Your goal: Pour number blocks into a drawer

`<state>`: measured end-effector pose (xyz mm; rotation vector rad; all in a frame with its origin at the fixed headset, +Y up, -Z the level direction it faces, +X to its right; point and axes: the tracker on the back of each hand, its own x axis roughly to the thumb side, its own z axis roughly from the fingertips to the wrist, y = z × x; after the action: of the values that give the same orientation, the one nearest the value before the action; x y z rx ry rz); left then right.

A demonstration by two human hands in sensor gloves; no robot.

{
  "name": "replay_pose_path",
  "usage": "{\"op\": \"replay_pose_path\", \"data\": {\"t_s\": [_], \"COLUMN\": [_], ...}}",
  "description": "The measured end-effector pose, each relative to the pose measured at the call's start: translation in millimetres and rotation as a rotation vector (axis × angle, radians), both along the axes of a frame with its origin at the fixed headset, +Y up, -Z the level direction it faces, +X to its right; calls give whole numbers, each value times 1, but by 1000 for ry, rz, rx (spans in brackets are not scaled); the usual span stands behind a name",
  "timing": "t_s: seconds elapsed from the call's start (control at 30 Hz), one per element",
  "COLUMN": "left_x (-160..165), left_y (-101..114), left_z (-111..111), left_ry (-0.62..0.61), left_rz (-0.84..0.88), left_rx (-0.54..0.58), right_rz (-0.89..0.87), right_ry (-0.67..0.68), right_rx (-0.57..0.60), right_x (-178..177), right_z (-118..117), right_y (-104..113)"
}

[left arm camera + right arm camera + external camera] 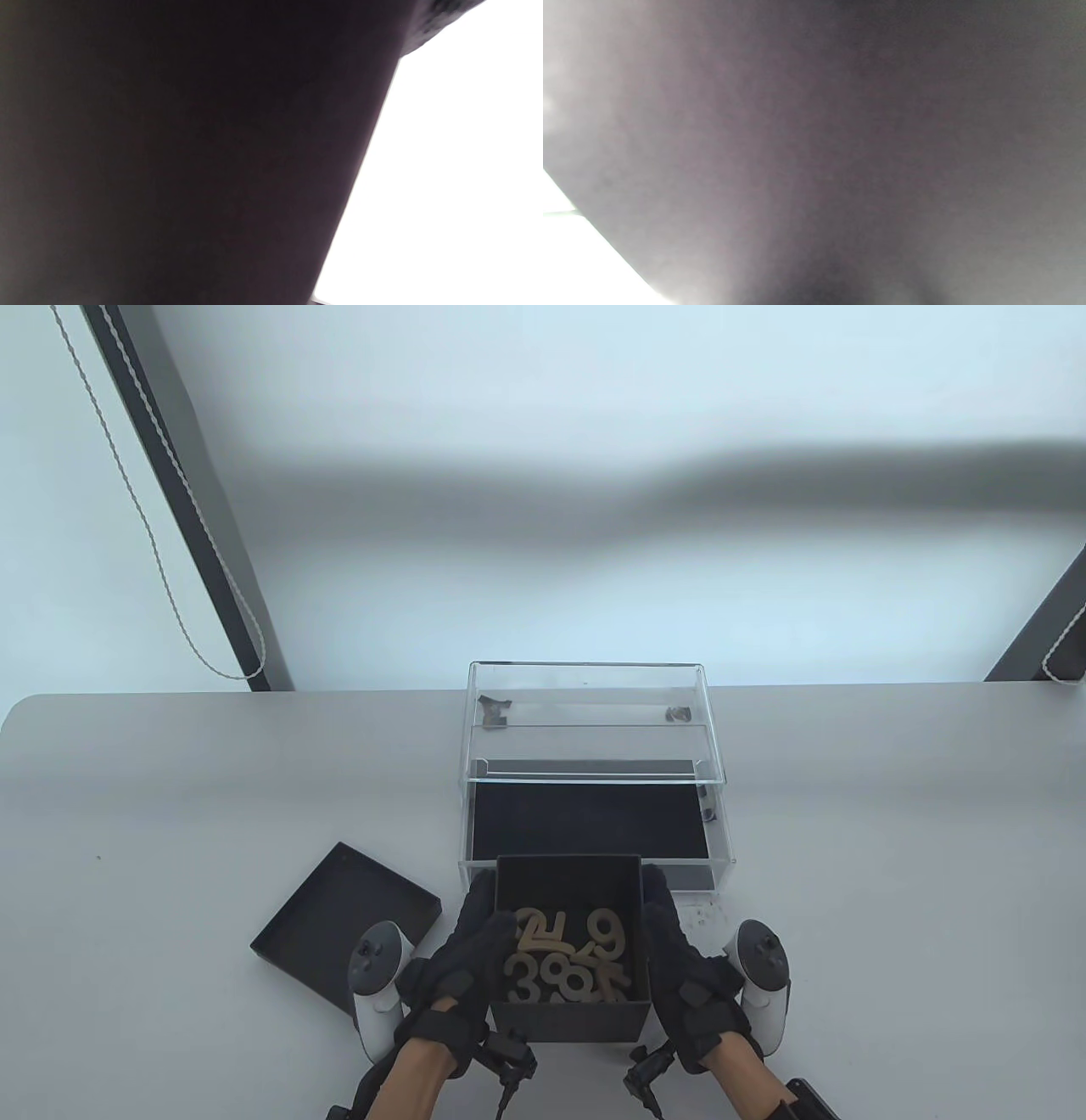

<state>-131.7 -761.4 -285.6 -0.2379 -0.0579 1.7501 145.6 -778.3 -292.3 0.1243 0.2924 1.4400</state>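
Observation:
A black open box (567, 1014) holds several tan wooden number blocks (564, 957). My left hand (462, 963) grips the box's left side and my right hand (683, 967) grips its right side. The box is at the table's near edge, just in front of a clear acrylic case (594, 704) whose drawer (721, 836) with a black liner is pulled out toward me. In the left wrist view the box wall (191, 152) fills most of the frame; in the right wrist view the box wall (840, 148) does the same. No fingers show clearly there.
The black box lid (339, 916) lies upside down on the grey table (891, 831), to the left of my left hand. Small dark bits lie inside the clear case near its back corners.

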Motion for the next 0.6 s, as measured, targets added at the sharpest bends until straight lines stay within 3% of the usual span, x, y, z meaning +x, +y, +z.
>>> {"op": "replay_pose_path", "data": {"t_s": [0.23,0.43,0.5,0.6], "left_x": [1,-2,1,5], "left_y": [19,34,42,51], "left_z": [7,10,13,16], "left_ry": [3,19,28,42], "left_rz": [65,29,-42,-12], "left_rx": [119,254,318,386], "right_rz": [6,96,93,-55], "right_ry": [31,183,134,44], "right_rx": [33,86,116,145], "right_x": [0,-4,-6,-8], "right_z": [9,14,15,14], "right_y": [24,43,45,55]}}
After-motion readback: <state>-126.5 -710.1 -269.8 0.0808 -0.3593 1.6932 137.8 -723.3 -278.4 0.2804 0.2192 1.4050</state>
